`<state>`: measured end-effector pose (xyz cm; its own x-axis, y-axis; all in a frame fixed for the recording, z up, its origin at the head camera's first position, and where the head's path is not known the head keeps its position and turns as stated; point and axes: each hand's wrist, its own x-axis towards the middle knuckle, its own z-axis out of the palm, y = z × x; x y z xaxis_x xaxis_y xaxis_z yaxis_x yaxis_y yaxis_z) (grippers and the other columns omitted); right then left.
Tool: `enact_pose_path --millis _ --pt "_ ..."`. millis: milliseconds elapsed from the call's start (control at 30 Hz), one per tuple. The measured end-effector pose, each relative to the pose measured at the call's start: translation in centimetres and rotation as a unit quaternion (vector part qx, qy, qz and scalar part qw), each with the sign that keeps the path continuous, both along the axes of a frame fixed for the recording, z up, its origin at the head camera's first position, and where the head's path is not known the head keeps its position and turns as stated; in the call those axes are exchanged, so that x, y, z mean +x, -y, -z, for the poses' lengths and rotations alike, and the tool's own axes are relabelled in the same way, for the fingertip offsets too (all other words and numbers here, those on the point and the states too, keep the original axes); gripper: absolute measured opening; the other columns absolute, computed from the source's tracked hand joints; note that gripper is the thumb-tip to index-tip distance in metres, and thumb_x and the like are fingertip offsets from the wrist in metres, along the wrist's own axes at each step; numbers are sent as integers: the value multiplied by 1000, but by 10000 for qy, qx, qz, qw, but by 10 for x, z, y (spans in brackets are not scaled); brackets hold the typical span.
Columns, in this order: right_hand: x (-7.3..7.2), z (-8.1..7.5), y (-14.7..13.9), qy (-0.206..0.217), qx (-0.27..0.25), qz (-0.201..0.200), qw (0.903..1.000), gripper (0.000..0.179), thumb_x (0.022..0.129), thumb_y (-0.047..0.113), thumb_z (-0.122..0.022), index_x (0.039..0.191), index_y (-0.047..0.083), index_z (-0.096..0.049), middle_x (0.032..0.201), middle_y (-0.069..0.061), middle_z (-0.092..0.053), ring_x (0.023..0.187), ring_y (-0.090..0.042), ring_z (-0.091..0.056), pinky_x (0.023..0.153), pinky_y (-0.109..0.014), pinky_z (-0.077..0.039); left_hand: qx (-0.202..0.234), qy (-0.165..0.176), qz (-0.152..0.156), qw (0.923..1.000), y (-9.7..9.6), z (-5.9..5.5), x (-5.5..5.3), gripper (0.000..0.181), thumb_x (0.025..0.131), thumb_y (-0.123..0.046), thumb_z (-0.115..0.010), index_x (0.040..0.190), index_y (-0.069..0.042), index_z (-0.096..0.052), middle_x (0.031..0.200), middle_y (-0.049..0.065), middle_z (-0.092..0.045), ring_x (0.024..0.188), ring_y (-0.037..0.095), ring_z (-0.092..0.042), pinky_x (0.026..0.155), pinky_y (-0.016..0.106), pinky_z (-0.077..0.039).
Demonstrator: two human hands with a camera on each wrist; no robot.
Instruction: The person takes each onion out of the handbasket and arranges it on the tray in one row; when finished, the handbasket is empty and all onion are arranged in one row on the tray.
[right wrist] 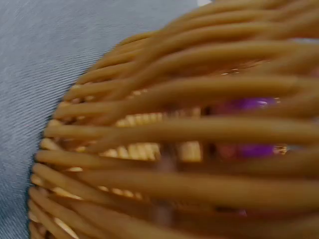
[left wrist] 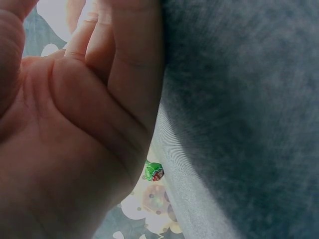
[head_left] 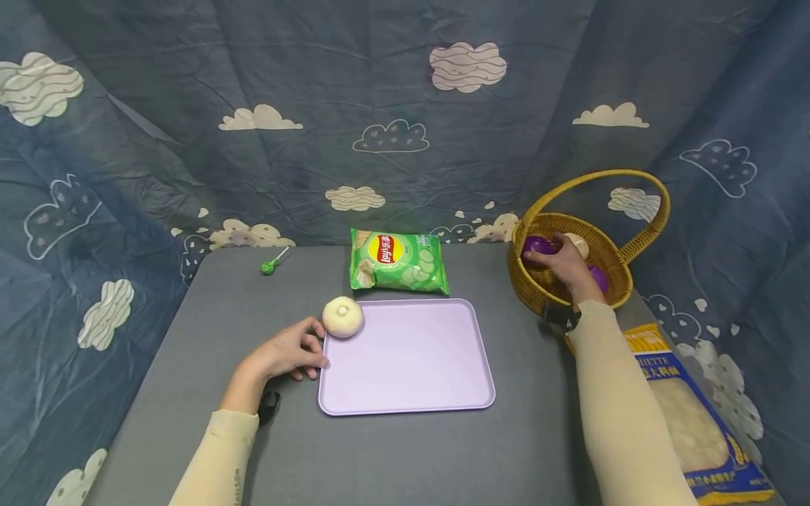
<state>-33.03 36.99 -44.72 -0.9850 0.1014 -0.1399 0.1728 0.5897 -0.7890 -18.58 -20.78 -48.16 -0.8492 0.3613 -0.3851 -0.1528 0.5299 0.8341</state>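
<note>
In the head view my right hand (head_left: 566,267) reaches into a woven wicker basket (head_left: 528,284), thumb and fingers around a glossy purple round vegetable (head_left: 538,245). A pale round item (head_left: 578,244) and another purple item (head_left: 598,278) lie beside that hand in the basket. My left hand (head_left: 292,349) rests at the left edge of a lilac tray (head_left: 405,358), fingers loosely bent, thumb tip at the rim. Just beyond its fingers, a cream-white mushroom-like vegetable (head_left: 343,317) with a stubby centre sits on the tray's far left corner. Basket weave (right wrist: 224,130) fills most of the right wrist view.
A green chip bag (head_left: 400,261) lies behind the tray. To its left is a green lollipop (head_left: 268,267). A blue and yellow pasta bag (head_left: 690,422) lies at the right, partly under my right arm. A cloud-patterned curtain (head_left: 304,63) surrounds the grey table (head_left: 405,457).
</note>
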Motion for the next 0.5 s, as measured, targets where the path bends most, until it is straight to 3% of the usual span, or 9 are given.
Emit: enact_pose_path --millis 500 --pt "-10 11 0 186 261 26 9995 110 97 40 -77 166 -7 -4 172 -35 -16 158 -54 -25 128 -63 -23 -63 -5 -61 10000 -1 2 -1 50 90 -10 -83 124 -7 -47 86 2 -70 65 13 -70 54 31 -52"
